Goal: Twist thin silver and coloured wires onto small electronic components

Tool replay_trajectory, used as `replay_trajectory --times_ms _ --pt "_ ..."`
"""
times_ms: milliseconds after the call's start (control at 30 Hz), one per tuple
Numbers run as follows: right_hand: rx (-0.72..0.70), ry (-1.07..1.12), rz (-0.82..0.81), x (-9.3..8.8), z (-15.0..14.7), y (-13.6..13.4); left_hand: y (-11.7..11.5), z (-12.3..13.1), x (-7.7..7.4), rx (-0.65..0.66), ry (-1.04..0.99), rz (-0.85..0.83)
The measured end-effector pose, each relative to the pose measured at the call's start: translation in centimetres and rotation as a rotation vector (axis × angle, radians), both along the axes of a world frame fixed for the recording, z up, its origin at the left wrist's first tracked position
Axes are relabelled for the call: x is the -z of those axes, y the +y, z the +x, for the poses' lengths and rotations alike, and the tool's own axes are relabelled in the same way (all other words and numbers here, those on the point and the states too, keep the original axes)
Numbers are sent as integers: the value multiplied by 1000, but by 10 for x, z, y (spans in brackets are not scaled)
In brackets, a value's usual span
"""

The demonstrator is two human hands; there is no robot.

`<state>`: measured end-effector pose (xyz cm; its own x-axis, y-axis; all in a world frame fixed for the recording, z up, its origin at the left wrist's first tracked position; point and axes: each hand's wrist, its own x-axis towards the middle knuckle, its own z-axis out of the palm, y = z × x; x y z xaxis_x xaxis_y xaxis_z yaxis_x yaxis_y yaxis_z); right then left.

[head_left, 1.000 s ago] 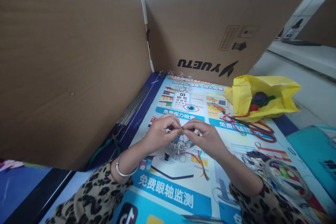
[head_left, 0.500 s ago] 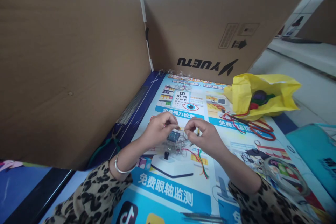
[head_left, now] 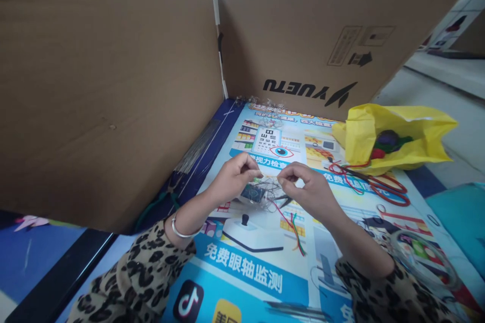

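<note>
My left hand (head_left: 238, 174) and my right hand (head_left: 305, 184) hover close together over the printed sheet, fingertips pinched and facing each other across a small gap. What each pinch holds is too fine to make out. Just below and between them is a tangle of thin silvery wire (head_left: 267, 192). Red, green and yellow threads (head_left: 298, 236) trail from it toward the lower right. My left wrist wears a silver bangle (head_left: 184, 232).
Cardboard panels (head_left: 303, 30) stand at the left and back. On the right are a yellow bag (head_left: 358, 136) with coloured balls inside, red-handled scissors (head_left: 394, 192), a clear coil (head_left: 449, 275) and a teal pouch (head_left: 458, 217). Thin rods (head_left: 295, 310) lie at the front.
My hands have drawn a little apart, widening the gap between their fingertips. The whole view has shifted slightly, so things appear further right.
</note>
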<state>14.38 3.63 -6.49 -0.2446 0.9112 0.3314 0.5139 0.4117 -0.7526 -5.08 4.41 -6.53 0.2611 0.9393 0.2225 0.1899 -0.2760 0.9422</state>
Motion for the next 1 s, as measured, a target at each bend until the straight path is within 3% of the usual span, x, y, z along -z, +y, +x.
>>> replay_trajectory --times_ms 200,333,533,733,1000 --pt "20 -57 20 2 4 3 -1 1 -4 1 -150 -182" --pt "47 -161 9 0 15 6 0 -2 -4 -14 -213 -199" --pt "-138 -533 -134 -1 29 1 2 -8 -3 -9 -204 -160" --pt "-143 -926 -167 15 21 -20 4 -8 -1 2 -236 -189" --pt "-108 -1128 14 39 -7 -40 7 -9 3 7 -281 -207"
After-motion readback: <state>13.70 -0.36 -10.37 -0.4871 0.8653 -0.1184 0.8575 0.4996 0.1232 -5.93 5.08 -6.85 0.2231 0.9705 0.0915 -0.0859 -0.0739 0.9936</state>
